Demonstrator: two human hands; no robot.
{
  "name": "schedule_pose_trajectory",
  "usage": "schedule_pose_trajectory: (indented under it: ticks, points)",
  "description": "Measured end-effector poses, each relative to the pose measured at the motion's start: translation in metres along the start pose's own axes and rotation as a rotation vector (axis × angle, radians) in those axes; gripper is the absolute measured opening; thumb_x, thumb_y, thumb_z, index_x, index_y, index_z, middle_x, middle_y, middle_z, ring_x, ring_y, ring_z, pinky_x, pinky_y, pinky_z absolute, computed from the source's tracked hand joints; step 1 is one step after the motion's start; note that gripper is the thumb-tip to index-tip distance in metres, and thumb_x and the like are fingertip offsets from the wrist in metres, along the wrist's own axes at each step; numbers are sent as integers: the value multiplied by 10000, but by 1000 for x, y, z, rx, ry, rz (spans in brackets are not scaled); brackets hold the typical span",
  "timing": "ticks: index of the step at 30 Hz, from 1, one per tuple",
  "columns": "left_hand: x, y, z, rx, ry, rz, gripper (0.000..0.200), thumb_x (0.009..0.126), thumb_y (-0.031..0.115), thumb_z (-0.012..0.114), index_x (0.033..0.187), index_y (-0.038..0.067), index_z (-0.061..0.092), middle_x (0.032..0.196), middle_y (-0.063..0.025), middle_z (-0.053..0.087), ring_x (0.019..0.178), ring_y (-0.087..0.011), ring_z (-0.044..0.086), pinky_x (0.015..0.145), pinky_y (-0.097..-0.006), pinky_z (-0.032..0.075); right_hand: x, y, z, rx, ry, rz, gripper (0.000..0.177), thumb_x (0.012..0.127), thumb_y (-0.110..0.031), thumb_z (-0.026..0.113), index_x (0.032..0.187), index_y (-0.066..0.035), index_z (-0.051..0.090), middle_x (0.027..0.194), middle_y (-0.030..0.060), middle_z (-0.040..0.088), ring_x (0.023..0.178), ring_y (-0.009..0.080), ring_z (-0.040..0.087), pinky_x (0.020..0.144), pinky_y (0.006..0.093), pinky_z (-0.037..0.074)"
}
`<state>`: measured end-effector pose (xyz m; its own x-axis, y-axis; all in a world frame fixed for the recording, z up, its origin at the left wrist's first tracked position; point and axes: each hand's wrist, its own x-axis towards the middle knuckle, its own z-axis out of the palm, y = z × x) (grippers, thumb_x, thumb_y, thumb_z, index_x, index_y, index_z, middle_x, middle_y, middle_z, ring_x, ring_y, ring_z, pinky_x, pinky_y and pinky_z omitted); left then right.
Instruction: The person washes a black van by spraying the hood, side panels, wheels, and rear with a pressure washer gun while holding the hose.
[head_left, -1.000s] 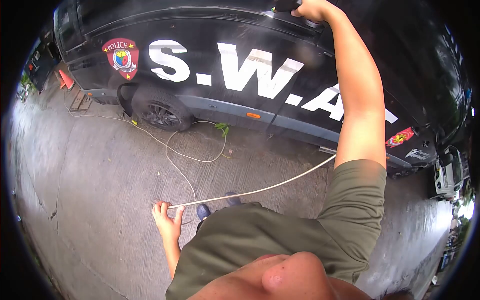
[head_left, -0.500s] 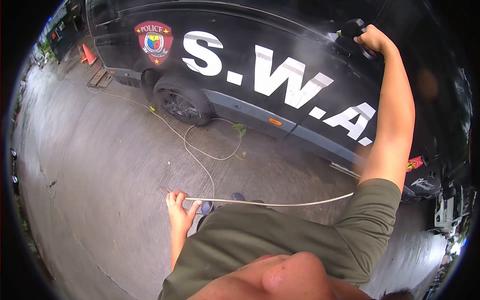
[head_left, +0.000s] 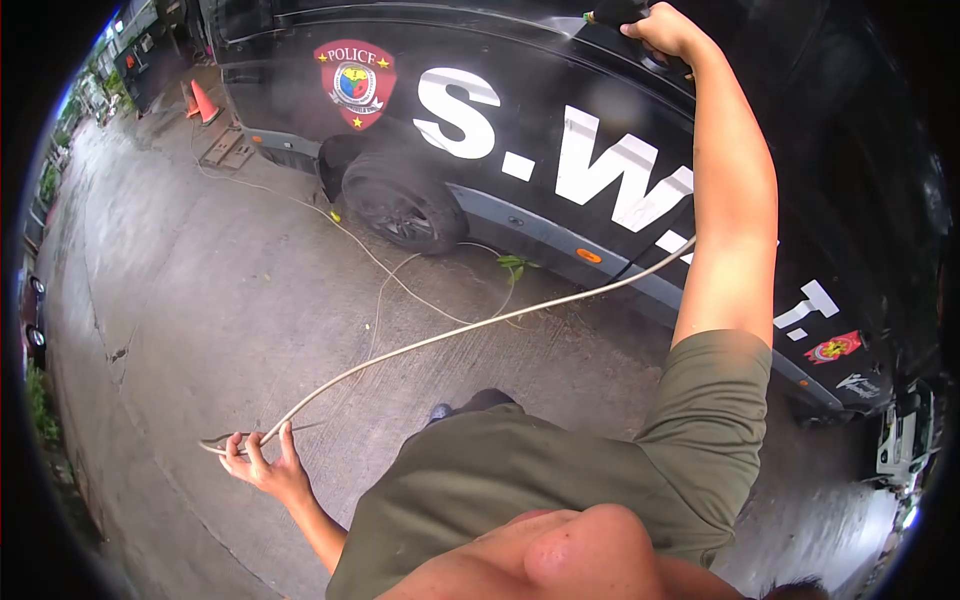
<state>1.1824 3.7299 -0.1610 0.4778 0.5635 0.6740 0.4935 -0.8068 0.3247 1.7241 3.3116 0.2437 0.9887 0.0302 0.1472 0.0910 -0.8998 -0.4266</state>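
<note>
High against the side of a black van (head_left: 540, 190), my right hand (head_left: 668, 32) is closed round the black grip of a spray gun (head_left: 618, 12). A pale mist leaves its nozzle toward the van's panel. My left hand (head_left: 268, 468) is low on the left, its fingers curled round a thin beige hose (head_left: 470, 327). From there the hose rises in a slack curve to the right and passes behind my right forearm. Where it joins the gun is hidden.
The van's rear or front wheel (head_left: 405, 205) stands on wet concrete (head_left: 200, 330), with more hose looped beside it. A green leaf sprig (head_left: 514, 265) lies near the van's sill. Orange traffic cones (head_left: 204, 103) stand at the upper left, and a white vehicle (head_left: 905, 440) is at the right.
My right hand with the spray gun has moved left and up along the van. My left hand has swung out left and lower, drawing the hose into a longer diagonal. The view has shifted slightly.
</note>
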Motion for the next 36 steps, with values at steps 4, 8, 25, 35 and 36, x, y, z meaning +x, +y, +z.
schedule_pose_trajectory:
  ticks: [4, 8, 25, 35, 36]
  points:
    - [14, 4, 17, -66, 0, 35, 446, 741, 306, 968, 969, 65, 669, 1337, -141, 547, 1362, -444, 412, 1083, -591, 389, 69, 77, -6, -264, 22, -130, 397, 932, -248, 730, 660, 18, 617, 539, 76, 565, 434, 188, 514, 531, 403, 424]
    - [22, 30, 53, -183, -100, 112, 484, 700, 329, 987, 972, 75, 678, 1366, -160, 531, 1411, -478, 362, 1124, -636, 361, 34, 118, -20, -354, 195, 15, 388, 883, -294, 767, 779, 73, 698, 624, 142, 639, 518, 242, 614, 600, 417, 484]
    - [138, -2, 188, -273, -63, 255, 496, 728, 435, 955, 978, 90, 699, 1376, -142, 531, 1408, -502, 372, 1128, -684, 341, 4, 148, 15, -272, 284, 335, 399, 896, -276, 751, 703, 64, 676, 603, 135, 641, 473, 227, 586, 551, 433, 462]
    - [167, -86, 217, -270, -179, 177, 531, 713, 465, 951, 981, 83, 697, 1377, -171, 520, 1444, -521, 327, 1146, -710, 321, 67, -4, 67, -132, 85, 214, 403, 932, -230, 720, 622, -16, 579, 539, 57, 522, 439, 167, 496, 500, 377, 416]
    - [172, -99, 221, -267, -192, 160, 530, 712, 462, 953, 979, 83, 696, 1376, -171, 521, 1445, -522, 326, 1146, -710, 320, 76, -20, 78, -124, 87, 201, 413, 936, -244, 718, 617, -26, 572, 535, 57, 521, 442, 165, 492, 508, 377, 419]
